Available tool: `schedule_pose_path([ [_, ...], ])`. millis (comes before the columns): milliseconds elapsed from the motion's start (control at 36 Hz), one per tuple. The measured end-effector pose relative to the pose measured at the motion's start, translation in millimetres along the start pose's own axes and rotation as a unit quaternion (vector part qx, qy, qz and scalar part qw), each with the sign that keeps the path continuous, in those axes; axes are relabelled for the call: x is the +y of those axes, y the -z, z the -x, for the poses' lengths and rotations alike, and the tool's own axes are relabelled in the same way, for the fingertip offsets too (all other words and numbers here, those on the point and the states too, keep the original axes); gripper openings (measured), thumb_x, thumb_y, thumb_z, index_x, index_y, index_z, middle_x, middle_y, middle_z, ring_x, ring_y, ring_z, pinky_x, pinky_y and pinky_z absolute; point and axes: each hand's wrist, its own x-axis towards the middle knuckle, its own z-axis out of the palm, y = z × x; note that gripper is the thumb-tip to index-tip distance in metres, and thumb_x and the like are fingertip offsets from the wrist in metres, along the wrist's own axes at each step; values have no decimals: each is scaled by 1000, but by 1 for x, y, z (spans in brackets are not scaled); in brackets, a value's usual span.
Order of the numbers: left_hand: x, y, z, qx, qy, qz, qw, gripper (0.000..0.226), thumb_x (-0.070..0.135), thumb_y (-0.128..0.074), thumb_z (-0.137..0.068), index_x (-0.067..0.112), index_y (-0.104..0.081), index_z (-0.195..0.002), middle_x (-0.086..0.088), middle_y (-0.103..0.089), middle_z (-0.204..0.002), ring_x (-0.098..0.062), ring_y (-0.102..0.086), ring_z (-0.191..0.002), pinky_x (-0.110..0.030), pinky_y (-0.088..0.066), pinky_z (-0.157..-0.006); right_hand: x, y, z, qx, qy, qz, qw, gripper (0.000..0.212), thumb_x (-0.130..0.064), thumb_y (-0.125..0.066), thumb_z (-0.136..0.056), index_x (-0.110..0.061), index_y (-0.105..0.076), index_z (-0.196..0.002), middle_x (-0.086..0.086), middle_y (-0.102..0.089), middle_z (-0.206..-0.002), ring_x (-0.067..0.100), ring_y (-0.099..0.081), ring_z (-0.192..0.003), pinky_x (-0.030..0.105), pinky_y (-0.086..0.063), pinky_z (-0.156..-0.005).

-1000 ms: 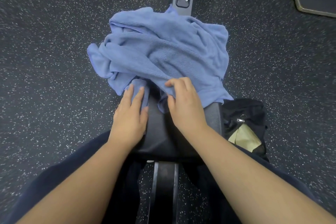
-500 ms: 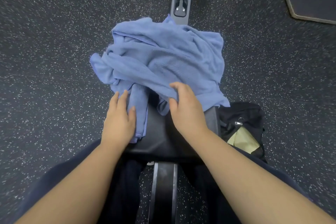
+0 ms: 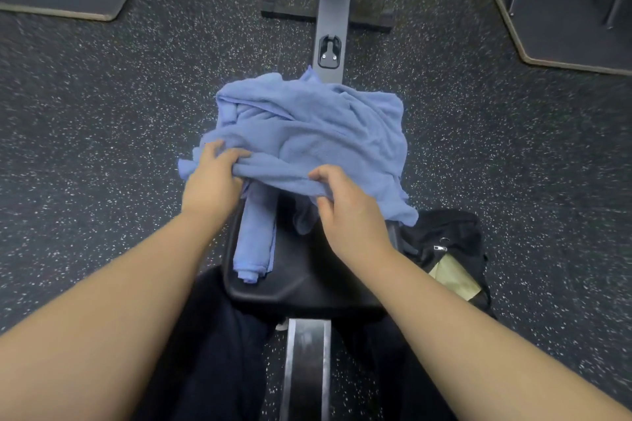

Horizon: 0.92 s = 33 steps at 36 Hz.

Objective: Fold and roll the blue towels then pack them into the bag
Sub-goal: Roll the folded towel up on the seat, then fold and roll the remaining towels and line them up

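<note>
Both hands have moved up off the seat (image 3: 307, 270) onto the towel pile (image 3: 314, 133) at its far end, the left hand (image 3: 213, 178) and right hand (image 3: 345, 205) now gripping one towel's near fold, so folding can begin, the bag (image 3: 448, 249) just right of the seat.

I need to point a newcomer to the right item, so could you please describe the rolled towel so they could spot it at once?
Start at the black padded seat on the central rail. The rolled blue towel lies lengthwise along the seat's left side, just below the left hand. Unlike the crumpled blue towel pile that both hands grip, it is one narrow, tidy roll.
</note>
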Motion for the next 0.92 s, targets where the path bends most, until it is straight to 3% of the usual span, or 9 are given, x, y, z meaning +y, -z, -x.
schedule_pose_path([
  [56,1,8,-4,37,-16,50,998,38,-3,-44,-78,13,-66,-105,-9,-51,-128,-24,-51,-112,-28,-36,-84,1,3,-1,-2,7,15,1000,34,-6,-50,-92,-17,-52,-124,-5,-60,-123,22,-56,-107,32,-42,-87],
  [167,22,32,-6,77,-70,120,987,17,0,-32,-63,3,-49,-66,-16,-57,-72,-32,-53,-67,-43,-43,-52,10,8,-6,-58,-30,86,994,30,-4,-45,-90,-17,-52,-117,1,-61,-111,28,-58,-95,41,-46,-80],
  [222,36,45,-2,90,-89,141,982,16,-6,-34,-68,1,-49,-69,-13,-58,-77,-31,-52,-73,-34,-45,-59,13,11,-7,-87,-54,130,986,21,-7,-43,-91,-15,-52,-109,3,-61,-100,30,-59,-91,39,-46,-73],
  [278,46,57,3,107,-103,136,980,25,-11,-40,-76,4,-58,-85,-6,-60,-108,-12,-50,-100,-15,-39,-84,11,16,-5,-81,-79,127,985,20,-7,-42,-92,-14,-52,-108,2,-58,-93,29,-59,-89,35,-41,-69],
  [361,59,76,10,118,-119,134,977,42,-14,-45,-78,11,-62,-107,-9,-46,-139,-12,-36,-132,-13,-24,-102,-5,33,-2,-18,-101,69,992,28,-6,-42,-92,-17,-55,-114,3,-62,-95,28,-57,-93,33,-34,-67],
  [556,107,124,40,128,-200,116,964,38,-14,-53,-78,15,-64,-99,-6,-46,-134,-1,-33,-128,5,-18,-93,-60,92,7,123,-72,-80,987,29,-4,-45,-89,-23,-62,-103,-7,-62,-91,16,-55,-86,29,-36,-70],
  [722,163,167,85,144,-291,142,935,38,-11,-64,-75,22,-59,-94,5,-42,-130,3,-32,-125,7,-19,-87,-112,146,41,193,-17,-181,964,30,0,-46,-90,-18,-60,-108,-25,-54,-83,-10,-51,-74,3,-35,-64],
  [806,189,185,116,144,-336,166,916,41,-9,-67,-75,23,-56,-98,24,-41,-123,10,-31,-126,6,-22,-87,-137,170,66,204,19,-221,954,31,0,-47,-90,-19,-59,-110,-23,-56,-84,-19,-51,-75,4,-38,-64],
  [917,210,203,163,107,-358,221,901,42,20,-68,-71,37,-46,-102,28,-39,-122,23,-29,-124,1,-26,-91,-165,193,100,201,51,-243,948,28,-1,-50,-88,-26,-56,-101,-21,-58,-80,-16,-52,-73,6,-39,-62],
])
